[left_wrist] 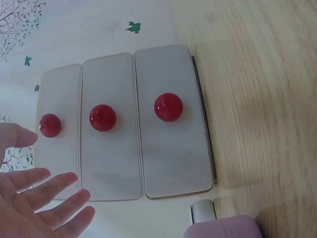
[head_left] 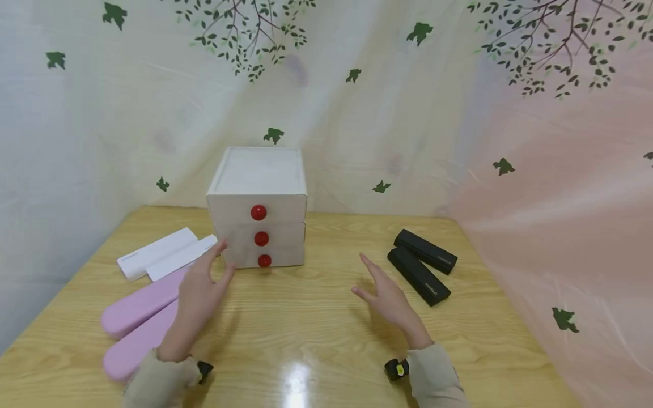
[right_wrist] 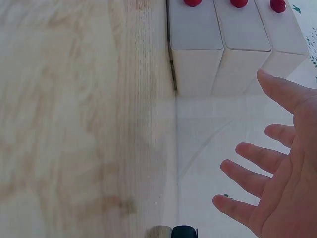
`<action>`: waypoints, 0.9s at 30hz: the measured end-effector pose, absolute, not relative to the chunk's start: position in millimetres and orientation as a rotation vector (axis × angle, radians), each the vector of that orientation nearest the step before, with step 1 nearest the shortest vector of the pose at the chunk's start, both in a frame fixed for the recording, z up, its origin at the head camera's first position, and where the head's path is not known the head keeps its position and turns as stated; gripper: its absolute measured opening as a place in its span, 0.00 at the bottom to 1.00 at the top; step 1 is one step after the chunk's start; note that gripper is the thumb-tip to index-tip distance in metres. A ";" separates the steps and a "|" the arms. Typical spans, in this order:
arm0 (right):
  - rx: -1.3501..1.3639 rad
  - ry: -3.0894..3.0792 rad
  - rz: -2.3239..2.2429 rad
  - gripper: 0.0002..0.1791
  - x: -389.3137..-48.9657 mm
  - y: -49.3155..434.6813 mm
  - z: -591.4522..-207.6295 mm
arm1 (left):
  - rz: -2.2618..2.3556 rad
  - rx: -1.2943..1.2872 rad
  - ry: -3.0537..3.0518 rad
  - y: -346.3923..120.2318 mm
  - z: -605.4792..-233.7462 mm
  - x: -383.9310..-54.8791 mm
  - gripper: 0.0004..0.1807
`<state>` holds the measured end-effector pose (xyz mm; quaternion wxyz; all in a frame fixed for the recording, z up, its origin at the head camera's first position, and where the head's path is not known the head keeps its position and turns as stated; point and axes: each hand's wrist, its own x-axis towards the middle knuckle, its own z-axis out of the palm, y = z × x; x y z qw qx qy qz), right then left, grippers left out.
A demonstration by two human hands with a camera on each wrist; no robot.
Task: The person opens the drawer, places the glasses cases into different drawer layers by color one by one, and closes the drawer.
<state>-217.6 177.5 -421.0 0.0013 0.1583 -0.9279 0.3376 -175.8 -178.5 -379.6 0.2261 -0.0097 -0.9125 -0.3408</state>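
Observation:
A white cabinet with several red-knobbed fronts, no: a white three-drawer box point(head_left: 257, 173) stands at the back of the table, its drawers closed. Each drawer front carries one round red knob point(left_wrist: 169, 107). My left hand point(head_left: 198, 292) hovers in front of the box's left side with fingers spread, holding nothing. Beneath and beside it lie two long pink cases point(head_left: 145, 303), partly covered by that hand in the head view. My right hand point(head_left: 390, 300) is held over the table right of the box, its fingers point(right_wrist: 252, 178) extended and apart, also holding nothing.
Two white oblong cases point(head_left: 158, 252) lie left of the box, partly overlapping. On the right, two black oblong cases point(head_left: 419, 276) lie close together. The wooden table point(head_left: 306, 306) meets a leaf-printed curtain point(head_left: 347, 113) at its back and right side.

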 end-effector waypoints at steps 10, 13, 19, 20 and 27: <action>0.534 -2.879 1.083 0.43 -225.0 167.3 -413.2 | -1.207 0.028 -2.432 -194.7 -373.0 -186.0 0.29; 0.572 -2.865 1.087 0.43 -228.2 162.6 -408.4 | -1.199 0.030 -2.387 -197.9 -371.0 -192.2 0.28; 0.619 -2.861 1.089 0.43 -233.9 153.8 -401.8 | -1.218 0.039 -2.362 -203.6 -367.2 -200.7 0.28; 0.625 -2.859 1.091 0.43 -234.8 152.2 -400.7 | -1.216 0.033 -2.364 -204.4 -365.9 -201.9 0.29; 0.688 -2.841 1.069 0.41 -241.5 139.6 -395.4 | -1.239 -0.024 -2.345 -209.3 -350.9 -213.0 0.32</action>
